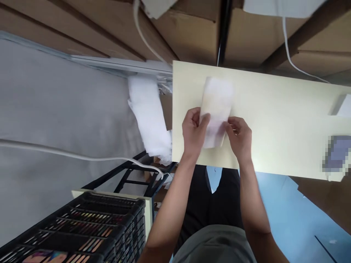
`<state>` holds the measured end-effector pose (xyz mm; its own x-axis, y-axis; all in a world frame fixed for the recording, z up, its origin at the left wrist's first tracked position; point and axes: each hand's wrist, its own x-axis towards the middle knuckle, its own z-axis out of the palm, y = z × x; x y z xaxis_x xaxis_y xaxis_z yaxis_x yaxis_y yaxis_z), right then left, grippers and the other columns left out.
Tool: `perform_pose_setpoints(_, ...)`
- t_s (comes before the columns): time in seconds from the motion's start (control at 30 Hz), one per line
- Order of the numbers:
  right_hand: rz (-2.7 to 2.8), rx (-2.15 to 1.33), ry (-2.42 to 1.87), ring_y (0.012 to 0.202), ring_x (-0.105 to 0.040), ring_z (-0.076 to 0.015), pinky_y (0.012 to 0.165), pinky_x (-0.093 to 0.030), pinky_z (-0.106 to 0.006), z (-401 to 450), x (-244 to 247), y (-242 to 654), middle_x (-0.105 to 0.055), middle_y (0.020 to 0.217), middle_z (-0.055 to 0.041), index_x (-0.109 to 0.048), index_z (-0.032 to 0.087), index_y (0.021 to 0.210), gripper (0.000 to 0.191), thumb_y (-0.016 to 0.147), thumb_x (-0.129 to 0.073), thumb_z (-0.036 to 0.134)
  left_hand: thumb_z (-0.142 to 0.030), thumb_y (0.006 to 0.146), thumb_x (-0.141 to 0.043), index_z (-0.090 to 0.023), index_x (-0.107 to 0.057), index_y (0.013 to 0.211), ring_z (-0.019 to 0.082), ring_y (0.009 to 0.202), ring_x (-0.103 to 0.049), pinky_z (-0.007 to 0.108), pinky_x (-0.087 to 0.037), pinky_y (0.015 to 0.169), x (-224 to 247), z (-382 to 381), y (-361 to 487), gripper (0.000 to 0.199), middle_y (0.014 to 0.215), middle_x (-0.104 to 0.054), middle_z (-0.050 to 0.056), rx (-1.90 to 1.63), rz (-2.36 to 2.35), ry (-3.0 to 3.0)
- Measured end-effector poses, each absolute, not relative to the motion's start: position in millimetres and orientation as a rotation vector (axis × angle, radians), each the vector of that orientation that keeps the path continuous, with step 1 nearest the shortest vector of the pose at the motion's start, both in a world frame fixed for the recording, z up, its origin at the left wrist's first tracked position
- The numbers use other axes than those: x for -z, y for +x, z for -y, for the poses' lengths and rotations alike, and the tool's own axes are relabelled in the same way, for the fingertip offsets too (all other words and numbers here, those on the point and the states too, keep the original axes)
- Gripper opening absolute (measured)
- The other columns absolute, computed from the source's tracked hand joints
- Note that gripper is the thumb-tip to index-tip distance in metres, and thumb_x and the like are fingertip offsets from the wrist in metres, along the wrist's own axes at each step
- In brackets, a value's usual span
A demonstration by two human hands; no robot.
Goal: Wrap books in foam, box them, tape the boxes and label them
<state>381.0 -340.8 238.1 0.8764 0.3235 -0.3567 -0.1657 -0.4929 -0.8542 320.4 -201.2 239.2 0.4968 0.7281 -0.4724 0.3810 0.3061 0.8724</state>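
Steadying a pale packet (217,104) over the table (285,128) seems the step: left hand (194,130) and right hand (239,136) pinch opposite edges, fingers nearly closed. Blur obscures any table contact; the next move calls for even grip.

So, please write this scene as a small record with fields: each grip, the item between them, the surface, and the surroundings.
Item: pale packet, blurred
Left grip: on the packet's left side, thumb on top
Right grip: at its right edge; exact hold unclear
Surface: cream table
Table's right end: white block, pixelated object
Beyond table's left end: white sheeting
Lower left: black crate
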Motion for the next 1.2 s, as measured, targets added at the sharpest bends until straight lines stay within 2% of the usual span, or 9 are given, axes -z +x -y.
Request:
perform_pose_setpoints(0.1, 0.220, -0.531, -2.075, 0.089, -0.078, -0.0200, 0.075, -0.064, -0.034, 290.6, -231.3, 372.6, -0.084, 0.110, -0.0092, -0.074, 0.023, 0.115, 0.018, 0.107, -0.066, 0.036, -0.024, 0.093, -0.076, -0.025, -0.063, 0.103, 0.017, 0.084, -0.068, 0.028, -0.057, 0.078, -220.9, 160.3, 312.5, 0.016, 0.085, -0.067, -0.002, -0.398, -1.209, 1.374)
perform_pose_setpoints(0.17, 0.265, -0.466, -2.155, 0.083, -0.075, -0.0183, 0.074, -0.062, -0.034, 265.4, -221.5, 369.6, -0.083, 0.110, -0.0088, -0.073, 0.023, 0.118, 0.018, 0.109, -0.062, 0.034, -0.021, 0.095, -0.074, -0.025, -0.062, 0.104, 0.018, 0.088, -0.069, 0.030, -0.058, 0.083, -206.7, 141.6, 314.5, 0.016, 0.089, -0.068, -0.001, -0.440, -1.224, 1.457)
perform_pose_setpoints(0.33, 0.287, -0.227, -2.275, 0.077, -0.066, -0.0151, 0.076, -0.058, -0.032, 234.5, -190.6, 363.3, -0.076, 0.106, -0.0051, -0.069, 0.024, 0.124, 0.021, 0.110, -0.058, 0.036, -0.023, 0.101, -0.070, -0.023, -0.065, 0.116, 0.029, 0.121, -0.071, 0.042, -0.056, 0.110, -184.9, 125.9, 326.3, 0.015, 0.123, -0.073, 0.013, -0.447, -1.182, 1.767)
perform_pose_setpoints(0.5, 0.240, -0.040, -2.367, 0.081, -0.062, -0.0162, 0.078, -0.055, -0.033, 223.8, -172.4, 353.8, -0.065, 0.106, -0.0032, -0.064, 0.025, 0.123, 0.019, 0.110, -0.055, 0.037, -0.036, 0.112, -0.060, -0.022, -0.067, 0.129, 0.037, 0.143, -0.062, 0.053, -0.050, 0.123, -179.7, 131.0, 328.4, 0.023, 0.137, -0.071, 0.019, -0.373, -1.176, 1.903)
perform_pose_setpoints(0.67, 0.228, 0.030, -2.420, 0.081, -0.061, -0.0167, 0.080, -0.056, -0.034, 222.5, -161.4, 354.9, -0.061, 0.107, -0.0043, -0.064, 0.024, 0.122, 0.021, 0.109, -0.053, 0.035, -0.041, 0.115, -0.058, -0.024, -0.067, 0.140, 0.035, 0.144, -0.061, 0.052, -0.049, 0.124, -175.6, 134.7, 326.3, 0.032, 0.141, -0.069, 0.018, -0.448, -1.147, 1.902)
perform_pose_setpoints(0.77, 0.232, 0.013, -2.398, 0.083, -0.062, -0.0169, 0.082, -0.058, -0.035, 224.9, -152.9, 358.1, -0.061, 0.110, -0.0056, -0.065, 0.023, 0.129, 0.027, 0.109, -0.052, 0.036, -0.040, 0.117, -0.053, -0.025, -0.069, 0.141, 0.036, 0.142, -0.061, 0.052, -0.049, 0.123, -175.0, 140.3, 327.9, 0.033, 0.141, -0.068, 0.018, -0.439, -1.144, 1.942)
perform_pose_setpoints(0.9, 0.307, -0.045, -2.351, 0.098, -0.069, -0.0218, 0.090, -0.061, -0.040, 229.9, -139.5, 365.5, -0.060, 0.119, -0.0099, -0.067, 0.023, 0.136, 0.035, 0.112, -0.044, 0.037, -0.035, 0.117, -0.051, -0.024, -0.069, 0.146, 0.036, 0.143, -0.059, 0.050, -0.047, 0.123, -167.2, 147.3, 333.8, 0.036, 0.146, -0.065, 0.019, -0.458, -1.160, 1.993)
perform_pose_setpoints(1.03, 0.485, -0.202, -2.274, 0.112, -0.070, -0.0265, 0.101, -0.062, -0.045, 238.1, -137.1, 385.1, -0.059, 0.129, -0.0146, -0.062, 0.021, 0.146, 0.041, 0.110, -0.045, 0.032, -0.024, 0.109, -0.060, -0.020, -0.070, 0.149, 0.035, 0.141, -0.061, 0.048, -0.045, 0.128, -162.1, 138.5, 324.6, 0.041, 0.149, -0.065, 0.018, -0.436, -1.004, 2.069)
perform_pose_setpoints(1.2, 0.683, -0.481, -2.262, 0.104, -0.072, -0.0268, 0.105, -0.063, -0.046, 262.3, -181.7, 406.7, -0.066, 0.128, -0.0193, -0.062, 0.012, 0.149, 0.051, 0.100, -0.056, 0.024, -0.012, 0.098, -0.060, -0.017, -0.076, 0.135, 0.035, 0.137, -0.068, 0.051, -0.050, 0.128, -210.0, 135.5, 253.8, 0.041, 0.138, -0.075, 0.018, -0.408, -1.038, 2.033)
